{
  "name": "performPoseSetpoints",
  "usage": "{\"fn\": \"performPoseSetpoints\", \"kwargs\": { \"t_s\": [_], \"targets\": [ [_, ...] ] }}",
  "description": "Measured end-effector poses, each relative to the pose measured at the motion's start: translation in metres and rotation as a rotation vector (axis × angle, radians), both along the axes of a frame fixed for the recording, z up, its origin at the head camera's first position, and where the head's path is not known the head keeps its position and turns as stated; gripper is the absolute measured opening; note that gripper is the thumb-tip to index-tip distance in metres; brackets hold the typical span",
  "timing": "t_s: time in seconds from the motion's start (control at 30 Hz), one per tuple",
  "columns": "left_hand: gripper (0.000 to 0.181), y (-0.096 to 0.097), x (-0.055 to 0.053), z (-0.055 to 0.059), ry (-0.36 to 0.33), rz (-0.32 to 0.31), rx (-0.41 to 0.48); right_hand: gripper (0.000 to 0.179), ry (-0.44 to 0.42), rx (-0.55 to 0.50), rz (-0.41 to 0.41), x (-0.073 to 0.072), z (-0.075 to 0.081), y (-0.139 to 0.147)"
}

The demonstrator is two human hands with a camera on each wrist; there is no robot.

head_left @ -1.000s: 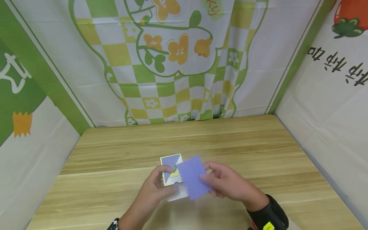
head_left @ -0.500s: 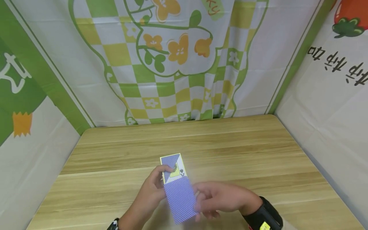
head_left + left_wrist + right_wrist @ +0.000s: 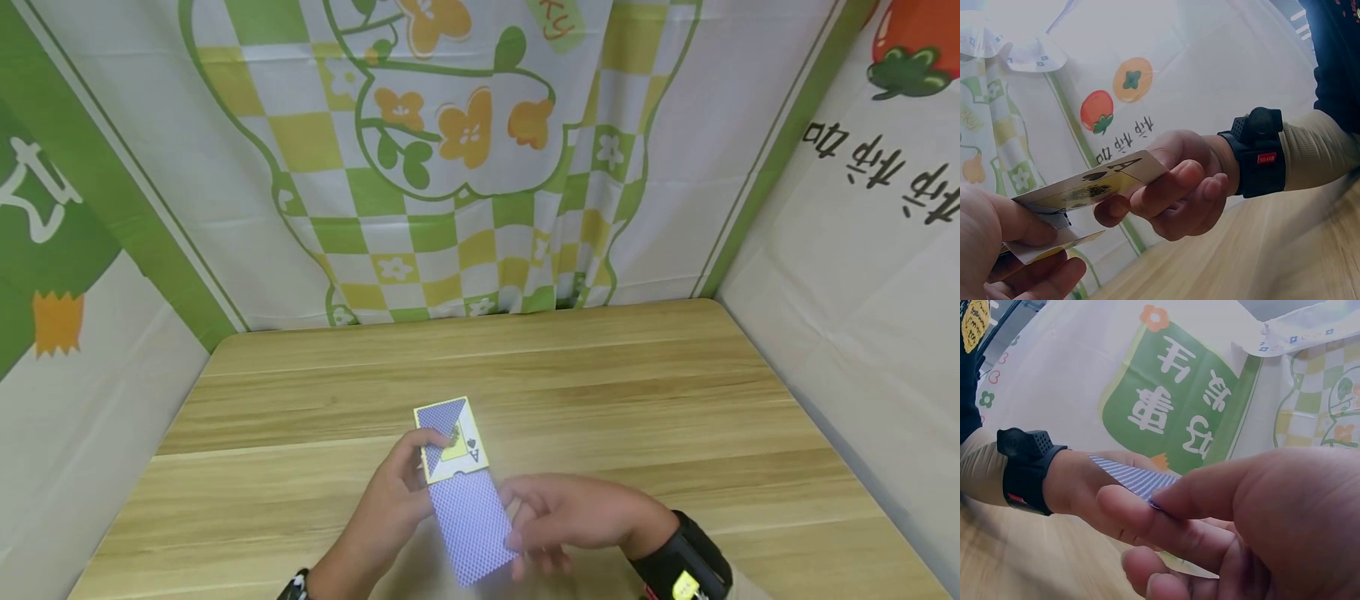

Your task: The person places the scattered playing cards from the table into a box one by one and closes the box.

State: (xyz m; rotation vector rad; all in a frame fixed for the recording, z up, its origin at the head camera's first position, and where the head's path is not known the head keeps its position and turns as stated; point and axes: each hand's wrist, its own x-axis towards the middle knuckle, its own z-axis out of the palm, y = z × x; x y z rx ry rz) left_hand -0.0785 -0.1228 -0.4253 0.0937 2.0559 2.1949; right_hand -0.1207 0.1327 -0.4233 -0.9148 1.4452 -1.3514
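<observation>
My left hand (image 3: 397,487) grips a playing-card box (image 3: 444,433) with a blue-patterned, white and yellow front printed with an A and a spade. Its forefinger lies across that front. At the box's near, notched end is a playing card (image 3: 474,527), its blue lattice back up, in line with the box. The thumb and fingers of my right hand (image 3: 573,515) pinch the card's right edge. From the right wrist, the card's blue back (image 3: 1129,478) shows between thumb and finger. A white face (image 3: 1107,178) with an A and a spade shows in the left wrist view.
Both hands are over a wood-grain table (image 3: 637,375). A patterned cloth (image 3: 465,208) hangs behind its far edge, with printed cloth walls on the left (image 3: 112,400) and right (image 3: 840,292). A black wristband (image 3: 686,558) is on my right wrist.
My right hand has brought the card left and down from beside the box to its near end, over the white flap. The box's notched edge, covered half a second ago, shows again.
</observation>
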Motion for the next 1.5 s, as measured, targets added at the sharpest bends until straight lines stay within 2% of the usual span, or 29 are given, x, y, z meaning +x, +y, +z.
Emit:
{"fn": "performPoseSetpoints", "kwargs": {
  "t_s": [0.2,0.4,0.53,0.7,0.9,0.97,1.07,1.13,1.17,1.3,1.37,1.5],
  "targets": [
    [0.057,0.000,-0.002,-0.001,0.014,0.020,0.049,0.028,-0.016,-0.053,-0.063,0.000,-0.001,-0.001],
    [0.058,0.000,-0.004,-0.003,0.017,0.056,0.064,0.029,-0.069,-0.013,-0.144,0.002,0.002,-0.002],
    [0.058,-0.001,-0.005,-0.005,0.010,0.054,0.055,0.030,-0.062,0.004,-0.199,0.002,0.003,-0.002],
    [0.057,0.000,-0.006,-0.009,-0.001,0.008,0.038,0.031,-0.041,0.014,-0.282,0.001,0.004,-0.004],
    [0.058,0.001,-0.003,-0.010,-0.033,-0.056,0.033,0.040,-0.061,-0.047,-0.492,0.001,0.004,-0.010],
    [0.057,0.002,-0.002,-0.011,-0.021,-0.080,0.043,0.045,-0.065,-0.086,-0.520,0.001,0.004,-0.010],
    [0.058,0.002,-0.002,-0.011,-0.010,-0.102,0.062,0.049,-0.049,-0.133,-0.504,0.002,0.004,-0.010],
    [0.058,0.002,-0.001,-0.010,-0.002,-0.109,0.066,0.051,0.010,-0.139,-0.509,0.003,0.005,-0.010],
    [0.057,0.001,-0.001,-0.010,-0.014,-0.115,0.069,0.049,0.066,-0.126,-0.527,0.003,0.005,-0.010],
    [0.056,0.001,-0.001,-0.009,-0.042,-0.177,0.080,0.045,0.310,-0.004,-0.654,0.004,0.004,-0.012],
    [0.055,0.001,0.000,-0.009,-0.048,-0.211,0.083,0.044,0.399,0.042,-0.700,0.003,0.002,-0.012],
    [0.050,0.000,0.001,-0.008,-0.021,-0.272,0.081,0.045,0.462,0.042,-0.687,0.000,0.001,-0.009]
  ]
}}
